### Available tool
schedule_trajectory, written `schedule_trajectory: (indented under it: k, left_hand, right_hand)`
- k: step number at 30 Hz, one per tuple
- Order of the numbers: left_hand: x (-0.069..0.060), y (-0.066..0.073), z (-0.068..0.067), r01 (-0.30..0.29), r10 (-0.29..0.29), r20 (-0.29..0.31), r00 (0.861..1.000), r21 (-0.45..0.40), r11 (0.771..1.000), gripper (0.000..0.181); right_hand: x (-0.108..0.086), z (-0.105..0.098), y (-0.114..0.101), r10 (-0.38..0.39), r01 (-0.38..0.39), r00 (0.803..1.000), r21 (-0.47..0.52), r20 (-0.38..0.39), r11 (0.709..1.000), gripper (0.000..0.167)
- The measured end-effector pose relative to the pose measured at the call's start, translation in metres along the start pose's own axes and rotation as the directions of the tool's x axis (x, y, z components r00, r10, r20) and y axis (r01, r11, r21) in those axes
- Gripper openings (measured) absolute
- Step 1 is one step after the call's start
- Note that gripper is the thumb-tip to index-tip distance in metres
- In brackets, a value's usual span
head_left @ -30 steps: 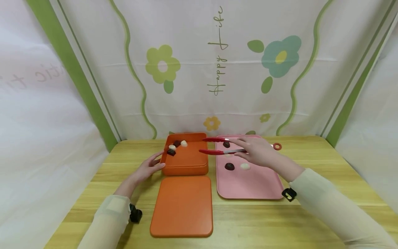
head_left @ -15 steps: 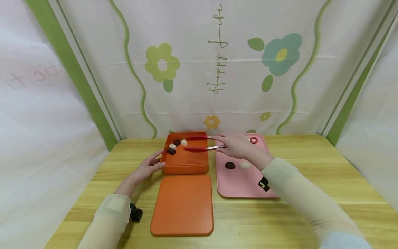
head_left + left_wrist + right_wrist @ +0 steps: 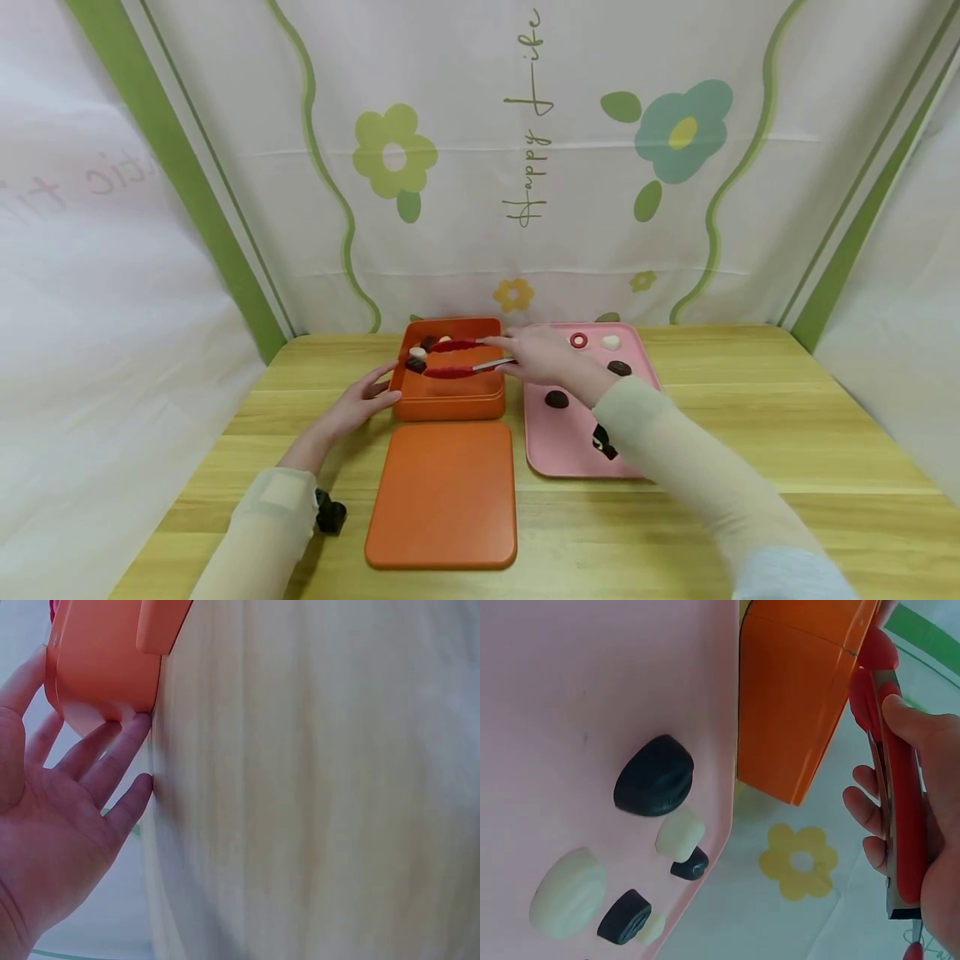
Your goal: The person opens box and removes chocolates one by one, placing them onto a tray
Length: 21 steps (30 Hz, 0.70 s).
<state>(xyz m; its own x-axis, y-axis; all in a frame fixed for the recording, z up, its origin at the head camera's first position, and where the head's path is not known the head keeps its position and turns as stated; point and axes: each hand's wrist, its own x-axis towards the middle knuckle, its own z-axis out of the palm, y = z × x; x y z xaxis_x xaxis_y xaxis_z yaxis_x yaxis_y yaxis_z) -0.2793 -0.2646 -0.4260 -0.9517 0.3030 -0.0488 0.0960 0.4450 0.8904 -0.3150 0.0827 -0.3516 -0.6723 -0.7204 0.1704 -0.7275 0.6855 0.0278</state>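
My right hand point(image 3: 543, 357) grips a pair of red-tipped metal tongs point(image 3: 450, 372), also seen in the right wrist view with the thumb along the red handle point(image 3: 907, 825). The tong tips are spread and reach low into an orange box point(image 3: 450, 408), beside several dark and white chocolates; a dark chocolate point(image 3: 416, 365) lies close to the nearer tip. Whether the tips touch any piece cannot be told. My left hand point(image 3: 352, 408) touches the box's left side with extended fingers, as the left wrist view shows at the box's wall point(image 3: 105, 671).
Right of the box lies a pink tray point(image 3: 551, 458) with several dark and white chocolates, such as a large dark one point(image 3: 656, 776). An orange lid point(image 3: 442, 500) lies flat in front of the box. A printed curtain point(image 3: 465, 250) hangs behind the wooden table point(image 3: 750, 417).
My right hand has moved left from above the pink tray, carrying the tongs' spread tips down to the chocolates in the box's left part. My left hand has stayed against the box.
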Motion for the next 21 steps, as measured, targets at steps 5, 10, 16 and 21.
schedule_trajectory:
  k: [5, 10, 16, 21]
  left_hand:
    - [0.0, 0.001, 0.001, 0.001, -0.001, -0.007, 1.0, 0.005, 1.0, 0.069]
    - [0.001, 0.001, 0.0, -0.006, 0.006, -0.004, 1.0, 0.004, 1.0, 0.069]
    - [0.001, 0.001, 0.0, -0.003, 0.003, -0.009, 1.0, 0.004, 1.0, 0.069]
    - [0.001, 0.001, 0.001, 0.008, -0.007, -0.011, 1.0, 0.008, 1.0, 0.069]
  right_hand:
    - [0.01, 0.006, -0.005, -0.005, 0.005, 1.0, -0.031, 0.009, 1.0, 0.051]
    - [0.021, 0.013, -0.009, 0.018, -0.017, 1.0, -0.063, 0.015, 0.998, 0.051]
    - [0.032, 0.021, -0.015, 0.054, -0.051, 0.997, -0.055, 0.053, 0.997, 0.052]
    - [0.039, 0.022, -0.022, 0.081, -0.072, 0.991, -0.083, 0.11, 0.994, 0.054]
